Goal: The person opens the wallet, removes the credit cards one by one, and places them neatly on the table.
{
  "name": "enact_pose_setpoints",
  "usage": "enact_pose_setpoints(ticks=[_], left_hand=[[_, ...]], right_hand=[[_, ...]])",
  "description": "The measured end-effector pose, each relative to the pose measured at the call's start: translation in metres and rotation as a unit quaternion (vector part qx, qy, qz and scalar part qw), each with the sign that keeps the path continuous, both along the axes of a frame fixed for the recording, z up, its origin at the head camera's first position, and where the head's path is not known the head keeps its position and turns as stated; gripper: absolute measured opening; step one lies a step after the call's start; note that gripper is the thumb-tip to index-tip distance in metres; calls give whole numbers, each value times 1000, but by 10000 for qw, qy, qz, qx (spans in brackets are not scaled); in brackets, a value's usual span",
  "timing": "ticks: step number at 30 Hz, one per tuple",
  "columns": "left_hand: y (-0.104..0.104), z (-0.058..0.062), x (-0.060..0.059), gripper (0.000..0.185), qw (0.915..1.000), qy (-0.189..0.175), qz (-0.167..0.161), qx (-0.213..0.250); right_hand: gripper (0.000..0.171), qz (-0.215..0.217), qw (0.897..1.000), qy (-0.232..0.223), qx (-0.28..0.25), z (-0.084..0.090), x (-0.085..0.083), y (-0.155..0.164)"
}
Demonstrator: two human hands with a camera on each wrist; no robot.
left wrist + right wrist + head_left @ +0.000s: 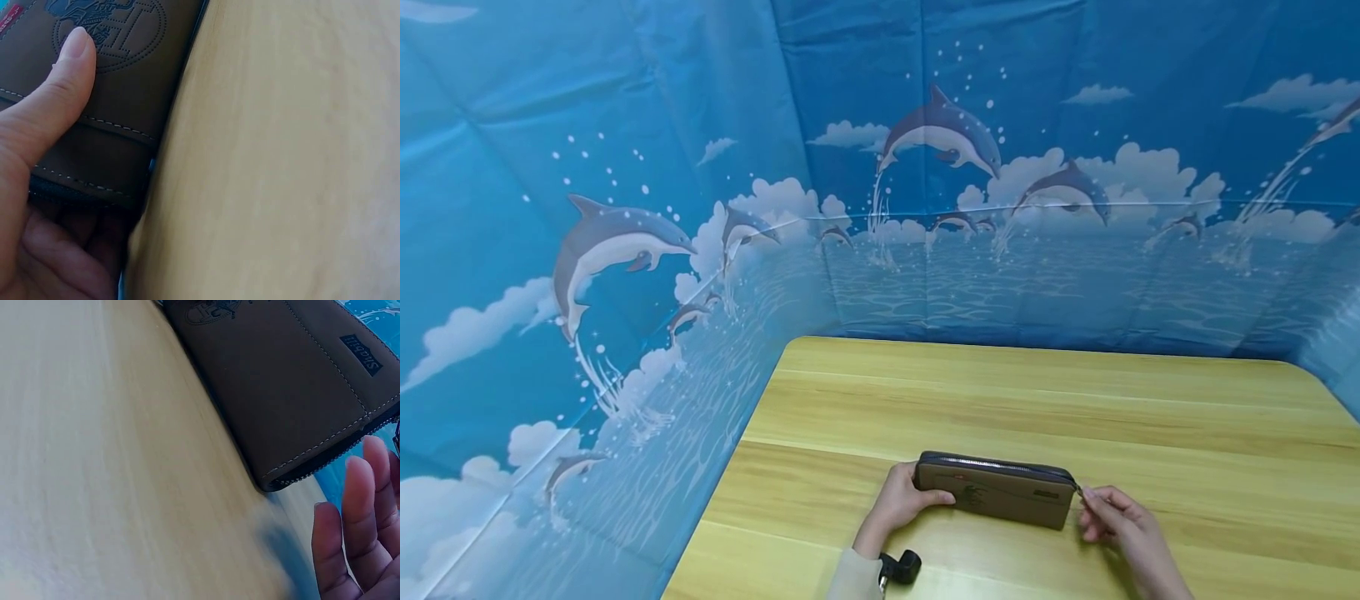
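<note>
A brown zip-around wallet (1000, 496) stands on its long edge on the table, its silver zipper facing up. My left hand (904, 504) grips its left end, the thumb lying across the front face and the other fingers behind. In the left wrist view the thumb presses beside an embossed emblem on the wallet (119, 100). At the other end, my right hand (1116, 521) pinches the zipper pull (1079, 490) between thumb and forefinger at the top right corner. The right wrist view shows its other fingers (359, 494) beside the wallet's zipped end, near a dark label.
The yellow wood-grain table (850, 400) extends beyond the wallet to rounded far corners. A blue dolphin-print sheet (1037, 275) hangs behind it and along the left side. A black device (901, 567) is strapped at the left wrist, by a light sleeve (856, 575).
</note>
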State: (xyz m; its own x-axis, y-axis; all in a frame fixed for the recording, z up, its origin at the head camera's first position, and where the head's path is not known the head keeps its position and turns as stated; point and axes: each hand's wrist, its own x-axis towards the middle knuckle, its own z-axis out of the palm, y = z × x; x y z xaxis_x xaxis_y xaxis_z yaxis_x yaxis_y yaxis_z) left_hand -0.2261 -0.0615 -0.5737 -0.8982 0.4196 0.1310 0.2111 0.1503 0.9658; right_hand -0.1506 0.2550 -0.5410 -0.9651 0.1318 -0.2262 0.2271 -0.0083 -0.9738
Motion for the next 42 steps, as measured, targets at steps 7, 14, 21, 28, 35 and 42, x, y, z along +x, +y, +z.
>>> enact_pose_setpoints(ticks=[7, 14, 21, 28, 35, 42], left_hand=[[1, 1, -1, 23, 10000, 6, 1, -27], [1, 2, 0, 21, 10000, 47, -4, 5], [1, 3, 1, 21, 10000, 51, 12, -16], [1, 3, 2, 20, 9998, 207, 5, -6], [1, 0, 1, 21, 9999, 101, 38, -14], [0, -3, 0, 22, 9999, 132, 56, -21]], right_hand=[[34, 227, 9996, -107, -91, -4, 0, 0], [32, 173, 9996, -145, 141, -7, 1, -3], [31, 867, 9951, -473, 63, -8, 3, 2], [26, 1435, 9871, -620, -346, -7, 2, 5], [27, 1509, 9840, -805, -506, -8, 2, 4], [26, 1433, 9840, -879, -583, -8, 3, 2]])
